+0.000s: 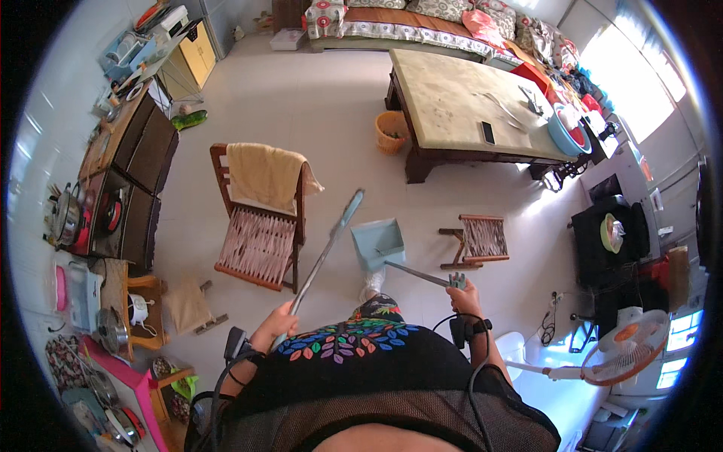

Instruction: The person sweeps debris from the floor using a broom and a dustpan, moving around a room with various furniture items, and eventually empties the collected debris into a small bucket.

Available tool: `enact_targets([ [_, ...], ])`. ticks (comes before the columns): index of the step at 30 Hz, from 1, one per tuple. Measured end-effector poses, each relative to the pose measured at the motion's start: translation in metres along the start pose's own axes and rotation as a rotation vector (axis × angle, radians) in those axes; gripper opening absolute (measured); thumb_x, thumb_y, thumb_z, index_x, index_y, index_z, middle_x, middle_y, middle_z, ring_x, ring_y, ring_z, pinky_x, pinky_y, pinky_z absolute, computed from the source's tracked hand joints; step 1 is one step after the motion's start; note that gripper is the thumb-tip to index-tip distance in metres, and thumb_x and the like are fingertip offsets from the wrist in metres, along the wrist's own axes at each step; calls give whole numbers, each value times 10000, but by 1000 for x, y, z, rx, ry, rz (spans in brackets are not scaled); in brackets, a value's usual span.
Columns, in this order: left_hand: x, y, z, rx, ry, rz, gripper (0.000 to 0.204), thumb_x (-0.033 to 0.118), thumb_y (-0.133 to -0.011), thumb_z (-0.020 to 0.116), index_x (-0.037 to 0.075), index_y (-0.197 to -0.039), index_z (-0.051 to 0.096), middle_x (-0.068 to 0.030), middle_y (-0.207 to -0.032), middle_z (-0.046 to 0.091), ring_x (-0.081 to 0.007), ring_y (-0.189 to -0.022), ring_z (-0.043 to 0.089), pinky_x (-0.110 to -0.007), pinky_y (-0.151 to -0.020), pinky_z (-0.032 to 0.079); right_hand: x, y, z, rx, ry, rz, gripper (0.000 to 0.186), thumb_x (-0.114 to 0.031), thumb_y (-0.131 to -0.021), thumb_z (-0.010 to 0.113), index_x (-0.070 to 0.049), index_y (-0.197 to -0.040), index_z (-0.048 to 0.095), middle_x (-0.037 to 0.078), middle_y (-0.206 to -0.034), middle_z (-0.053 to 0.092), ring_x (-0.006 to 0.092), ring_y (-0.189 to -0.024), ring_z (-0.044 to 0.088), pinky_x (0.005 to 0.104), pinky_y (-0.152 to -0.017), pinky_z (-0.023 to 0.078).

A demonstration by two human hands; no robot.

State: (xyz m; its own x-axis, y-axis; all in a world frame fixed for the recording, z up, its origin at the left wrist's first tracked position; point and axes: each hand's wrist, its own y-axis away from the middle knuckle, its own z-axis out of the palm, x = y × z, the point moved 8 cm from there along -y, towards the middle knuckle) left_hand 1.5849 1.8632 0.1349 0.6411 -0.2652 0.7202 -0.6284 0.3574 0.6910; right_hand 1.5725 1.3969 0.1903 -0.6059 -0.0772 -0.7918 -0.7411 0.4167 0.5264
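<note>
My left hand (277, 322) is closed around the grey handle of a broom (322, 257), which slants away and to the right. Its narrow light-blue head is at the far end, near the floor. My right hand (467, 298) grips the upper end of a long-handled dustpan (385, 230). The light-blue pan lies in front of my foot, and a little dark debris seems to be in it. Broom head and pan are apart, the head being farther off and slightly left.
A folding chair (256, 239) with a towel (263, 175) stands left, a small stool (484, 239) right. Beyond are a wastebasket (391, 134), a large table (444, 98) and a sofa (410, 34). A cabinet (135, 166) lines the left wall; a fan (626, 348) stands near right.
</note>
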Motion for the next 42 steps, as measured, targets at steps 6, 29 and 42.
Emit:
enact_targets([
  [6,145,-101,-4,16,378,33,454,73,-815,450,149,-1245,327,-13,-597,398,-91,-409,391,-250,-344,341,-84,-125,23,-110,28,-90,250,-94,-684,626,-54,-916,542,-30,-542,451,65,-407,412,231,-369,320],
  [29,445,-371,-266,308,882,38,44,194,-888,390,168,-857,408,37,-561,404,-97,-421,390,-266,-354,330,-434,-526,225,-269,265,-179,389,-185,-709,655,-21,-1043,541,31,-716,569,102,-586,506,255,-541,418],
  [42,583,-635,-412,330,-76,242,224,233,-825,464,88,-659,423,-26,-575,467,-163,-521,464,-265,-517,357,-588,-801,300,-218,99,-379,364,-216,-688,675,-8,-964,560,55,-777,602,134,-697,541,300,-635,448],
])
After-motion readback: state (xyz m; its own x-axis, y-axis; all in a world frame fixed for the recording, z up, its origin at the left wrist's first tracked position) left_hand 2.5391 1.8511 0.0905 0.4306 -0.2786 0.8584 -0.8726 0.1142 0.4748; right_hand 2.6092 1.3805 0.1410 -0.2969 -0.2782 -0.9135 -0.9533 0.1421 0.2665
